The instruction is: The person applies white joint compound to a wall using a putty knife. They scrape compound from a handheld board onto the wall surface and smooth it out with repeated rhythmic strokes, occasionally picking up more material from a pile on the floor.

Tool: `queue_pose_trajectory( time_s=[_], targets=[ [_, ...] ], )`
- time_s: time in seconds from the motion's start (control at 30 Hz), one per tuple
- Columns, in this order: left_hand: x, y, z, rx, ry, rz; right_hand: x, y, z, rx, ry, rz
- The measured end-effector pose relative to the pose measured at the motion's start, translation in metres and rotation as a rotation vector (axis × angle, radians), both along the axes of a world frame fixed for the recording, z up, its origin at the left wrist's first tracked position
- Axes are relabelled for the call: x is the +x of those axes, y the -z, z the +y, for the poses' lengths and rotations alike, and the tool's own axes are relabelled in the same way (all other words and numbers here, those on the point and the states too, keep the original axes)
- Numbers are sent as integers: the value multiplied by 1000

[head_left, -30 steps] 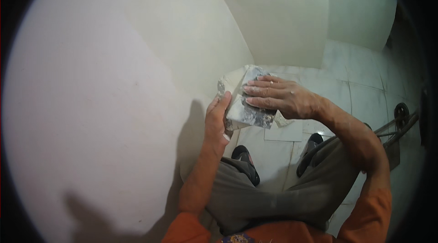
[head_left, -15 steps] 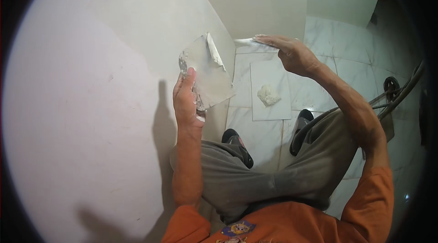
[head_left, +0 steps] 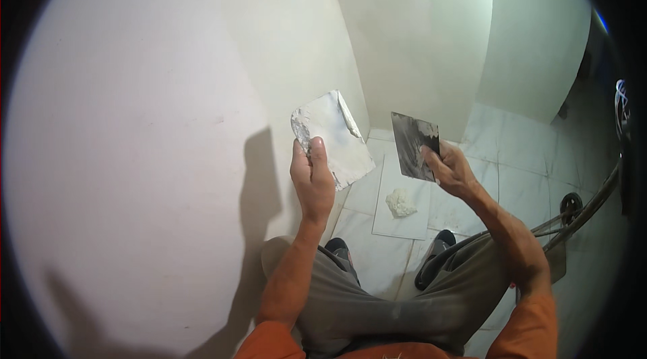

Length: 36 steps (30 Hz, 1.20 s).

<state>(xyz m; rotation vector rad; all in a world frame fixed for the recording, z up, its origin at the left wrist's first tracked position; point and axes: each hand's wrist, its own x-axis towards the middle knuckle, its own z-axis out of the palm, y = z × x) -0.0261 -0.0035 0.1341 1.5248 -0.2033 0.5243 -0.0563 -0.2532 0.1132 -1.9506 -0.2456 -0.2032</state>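
My left hand [head_left: 315, 180] grips a flat, square putty plate [head_left: 342, 150] smeared white, the thumb lying on its face. White putty is crusted beside the thumb, and a ridge of it runs along the far right edge. In my right hand [head_left: 455, 169] is a dark, flat scraper blade [head_left: 408, 147], held by its right side with the thumb on its face. Pale smears mark that blade. The two tools are apart, raised over the floor near the wall corner. Below them, a lump of white putty [head_left: 402, 203] sits on a pale square board [head_left: 397, 227].
A pale wall [head_left: 155, 157] rises close on my left and meets another wall [head_left: 418, 42] at the corner ahead. Marbled tiles [head_left: 522, 190] cover the floor. My shoes stand either side of the board's near edge. A dark curved metal frame [head_left: 586, 207] stands at the right.
My right hand has turned and come nearer, so the dark blade now shows its face. The plate in my left hand is tilted differently. The view has shifted, showing more wall ahead.
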Motion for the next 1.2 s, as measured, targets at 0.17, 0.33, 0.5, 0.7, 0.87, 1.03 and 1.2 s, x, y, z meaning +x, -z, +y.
queue_pose_trajectory(
  time_s=[0.17,0.33,0.5,0.7,0.87,1.03,1.2],
  targets=[
    [-4,-1,4,86,-38,-23,-3,3,12,-10,30,-95],
    [-8,-10,2,154,-102,-96,-11,-14,28,-10,0,-164],
    [-15,-22,-6,181,-139,-185,-20,-28,36,-46,-2,-203],
    [-19,-18,-10,225,-209,-253,-20,-29,48,-9,23,-144],
    [-24,-20,-13,219,-133,-173,-24,-29,53,29,60,-87],
    [-29,-24,-18,289,-129,-240,-30,-39,58,90,37,-147],
    [-34,-30,-23,408,-139,-372,-36,-49,64,139,32,-133]
  ],
)
